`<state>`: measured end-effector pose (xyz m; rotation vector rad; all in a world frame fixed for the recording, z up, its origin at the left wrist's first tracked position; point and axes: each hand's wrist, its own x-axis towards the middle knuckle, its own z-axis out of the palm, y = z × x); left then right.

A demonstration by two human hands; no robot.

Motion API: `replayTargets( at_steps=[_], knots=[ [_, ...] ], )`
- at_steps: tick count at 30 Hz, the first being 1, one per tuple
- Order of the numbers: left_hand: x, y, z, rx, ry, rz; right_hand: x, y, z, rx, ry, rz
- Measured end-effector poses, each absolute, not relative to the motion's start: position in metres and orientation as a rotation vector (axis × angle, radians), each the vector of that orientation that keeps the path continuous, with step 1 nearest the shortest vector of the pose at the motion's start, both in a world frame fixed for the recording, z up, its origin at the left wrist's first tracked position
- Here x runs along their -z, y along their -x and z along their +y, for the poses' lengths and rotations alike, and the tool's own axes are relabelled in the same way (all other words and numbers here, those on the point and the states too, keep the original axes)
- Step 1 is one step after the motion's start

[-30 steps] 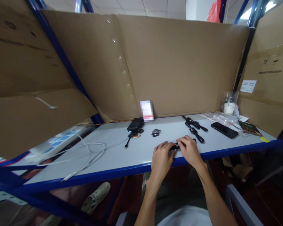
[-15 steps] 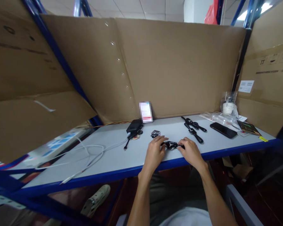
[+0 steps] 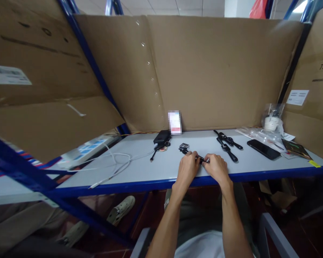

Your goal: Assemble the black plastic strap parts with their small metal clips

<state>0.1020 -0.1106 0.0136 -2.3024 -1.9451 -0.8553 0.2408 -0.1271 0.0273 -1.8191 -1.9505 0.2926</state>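
Observation:
My left hand [image 3: 188, 166] is closed around a black two-handled tool that looks like a spokeshave [image 3: 201, 160], covering most of its middle. Fingers of my right hand [image 3: 216, 166] pinch the tool's right end. Both hands are just above the front part of the grey tabletop [image 3: 150, 172]. Right behind my left hand lies a small dark and silver piece [image 3: 184, 146], its kind unclear. To the right, two similar black spokeshaves [image 3: 226, 147] lie close together on the table.
A black phone [image 3: 263, 149] lies at right, near clear plastic bags [image 3: 261, 136] and a white tub [image 3: 271, 123]. At left are a black box-shaped device [image 3: 162, 137], white cables [image 3: 115, 163] and a power strip [image 3: 88, 149]. Cardboard walls [image 3: 204, 71] enclose the table.
My hands have come closer together, and my left hand now covers the spokeshave's middle, which showed between them before. The camera has turned a little left.

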Motion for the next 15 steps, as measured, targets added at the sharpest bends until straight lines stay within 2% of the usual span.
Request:
replayTargets(
  at_steps=[5, 10, 15],
  knots=[
    [-0.004, -0.088, -0.098, 1.068, 2.384, -1.855, -0.024, -0.238, -0.133, -0.268, 1.793, -1.93],
    [-0.007, -0.078, -0.085, 1.335, 2.492, -1.956, -0.019, -0.239, -0.138, -0.234, 1.736, -1.934],
    [-0.018, -0.073, -0.08, 1.16, 2.645, -1.824, -0.02, -0.247, -0.139, -0.225, 1.688, -1.949]
  ],
)
